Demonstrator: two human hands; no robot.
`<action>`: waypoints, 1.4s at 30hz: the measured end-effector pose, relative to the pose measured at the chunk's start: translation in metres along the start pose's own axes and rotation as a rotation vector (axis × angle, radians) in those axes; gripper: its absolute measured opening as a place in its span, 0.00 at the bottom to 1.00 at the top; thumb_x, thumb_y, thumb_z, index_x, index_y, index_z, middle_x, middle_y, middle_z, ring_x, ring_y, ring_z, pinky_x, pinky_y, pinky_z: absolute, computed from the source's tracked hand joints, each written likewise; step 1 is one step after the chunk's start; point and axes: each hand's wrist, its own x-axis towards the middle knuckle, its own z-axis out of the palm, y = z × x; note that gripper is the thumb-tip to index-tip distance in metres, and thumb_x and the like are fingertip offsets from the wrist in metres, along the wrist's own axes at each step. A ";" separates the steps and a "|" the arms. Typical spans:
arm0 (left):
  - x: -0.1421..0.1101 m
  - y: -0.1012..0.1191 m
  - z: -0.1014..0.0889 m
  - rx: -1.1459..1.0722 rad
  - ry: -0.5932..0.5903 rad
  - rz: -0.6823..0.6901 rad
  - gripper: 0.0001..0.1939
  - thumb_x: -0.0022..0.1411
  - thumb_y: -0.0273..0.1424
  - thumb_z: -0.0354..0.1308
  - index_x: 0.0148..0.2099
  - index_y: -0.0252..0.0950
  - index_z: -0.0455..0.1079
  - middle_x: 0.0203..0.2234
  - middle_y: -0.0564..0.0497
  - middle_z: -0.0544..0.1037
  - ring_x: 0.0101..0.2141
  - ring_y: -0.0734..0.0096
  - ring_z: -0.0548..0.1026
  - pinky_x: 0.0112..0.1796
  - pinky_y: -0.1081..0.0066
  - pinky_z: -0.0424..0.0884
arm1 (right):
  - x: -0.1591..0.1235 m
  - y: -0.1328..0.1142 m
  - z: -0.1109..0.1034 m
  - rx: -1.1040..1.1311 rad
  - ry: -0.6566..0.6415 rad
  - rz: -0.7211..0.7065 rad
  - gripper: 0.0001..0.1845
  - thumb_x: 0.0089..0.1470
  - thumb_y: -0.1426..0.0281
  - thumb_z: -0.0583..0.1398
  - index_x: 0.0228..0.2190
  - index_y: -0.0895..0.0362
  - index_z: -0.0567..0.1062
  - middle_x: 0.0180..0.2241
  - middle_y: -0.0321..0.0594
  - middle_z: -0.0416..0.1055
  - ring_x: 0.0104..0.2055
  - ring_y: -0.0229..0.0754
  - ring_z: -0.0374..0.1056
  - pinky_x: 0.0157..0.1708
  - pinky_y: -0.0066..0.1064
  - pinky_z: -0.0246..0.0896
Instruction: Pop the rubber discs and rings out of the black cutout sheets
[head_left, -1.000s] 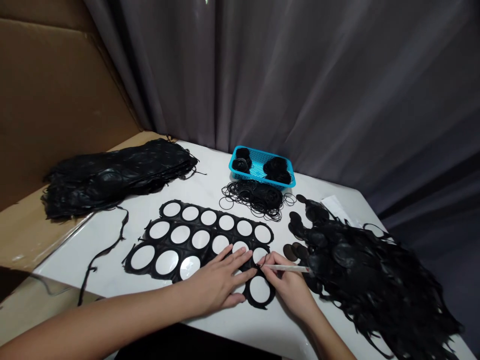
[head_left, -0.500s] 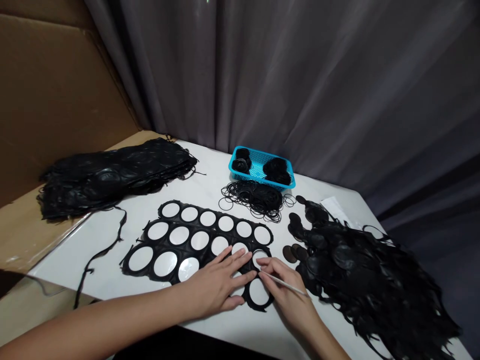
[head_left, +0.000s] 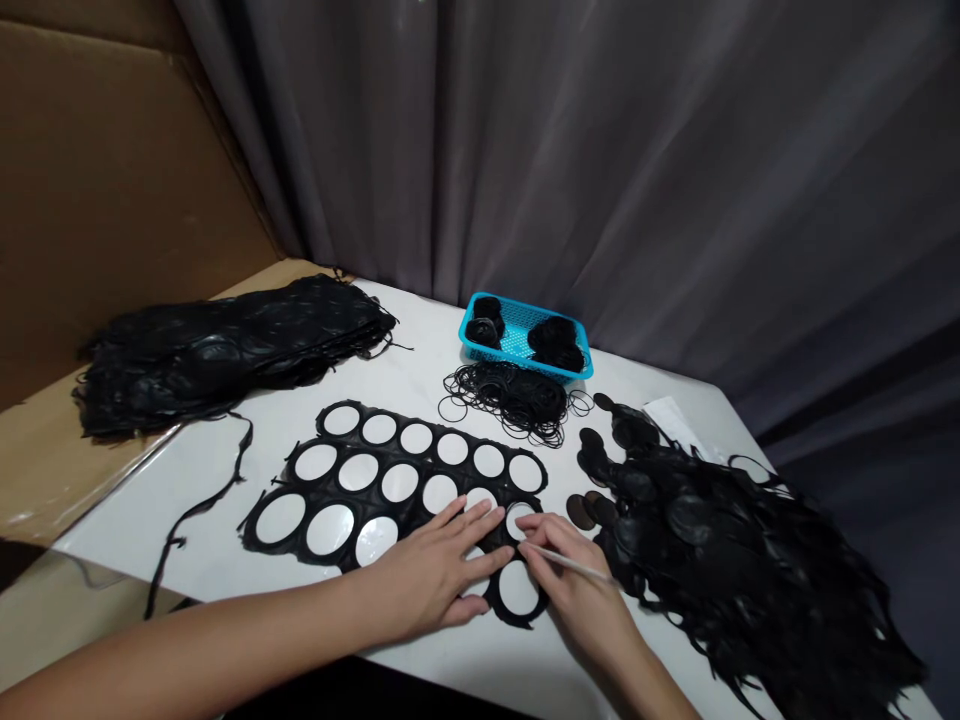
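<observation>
A black rubber sheet (head_left: 390,455) punched with rows of round holes lies flat on the white table (head_left: 420,375). My left hand (head_left: 435,570) rests open on its near right end, fingers spread and pressing it down. My right hand (head_left: 574,590) is pinched on a thin white stick (head_left: 574,568), whose tip touches the sheet's edge beside a hole (head_left: 517,590) at the near right corner.
A pile of black cut-out scraps and discs (head_left: 735,560) fills the right. Another stack of black sheets (head_left: 217,345) lies at the left on cardboard. Loose thin black rings (head_left: 510,395) sit before a blue basket (head_left: 525,335). A grey curtain hangs behind.
My right hand has turned the stick from lying level to slanting, and shifted slightly toward me. The left hand stays pressed on the sheet.
</observation>
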 end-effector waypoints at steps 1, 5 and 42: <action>0.000 0.000 0.001 -0.001 0.003 0.001 0.35 0.66 0.38 0.61 0.70 0.40 0.54 0.70 0.39 0.50 0.68 0.50 0.51 0.65 0.53 0.51 | -0.003 0.000 0.005 -0.065 0.007 -0.059 0.09 0.64 0.72 0.53 0.32 0.53 0.71 0.44 0.45 0.75 0.48 0.48 0.71 0.47 0.38 0.66; -0.002 -0.001 0.005 -0.002 0.015 0.012 0.36 0.65 0.37 0.62 0.70 0.38 0.55 0.70 0.38 0.49 0.68 0.48 0.51 0.65 0.53 0.53 | -0.008 0.009 0.017 -0.376 0.074 -0.256 0.16 0.62 0.79 0.50 0.42 0.53 0.73 0.48 0.46 0.75 0.49 0.51 0.70 0.48 0.43 0.66; -0.035 0.027 0.005 -0.024 0.056 0.087 0.26 0.70 0.40 0.58 0.66 0.39 0.62 0.68 0.38 0.57 0.67 0.48 0.56 0.66 0.52 0.49 | -0.047 -0.023 0.016 0.222 -0.012 0.191 0.13 0.64 0.64 0.56 0.26 0.54 0.66 0.35 0.40 0.73 0.39 0.44 0.69 0.40 0.33 0.64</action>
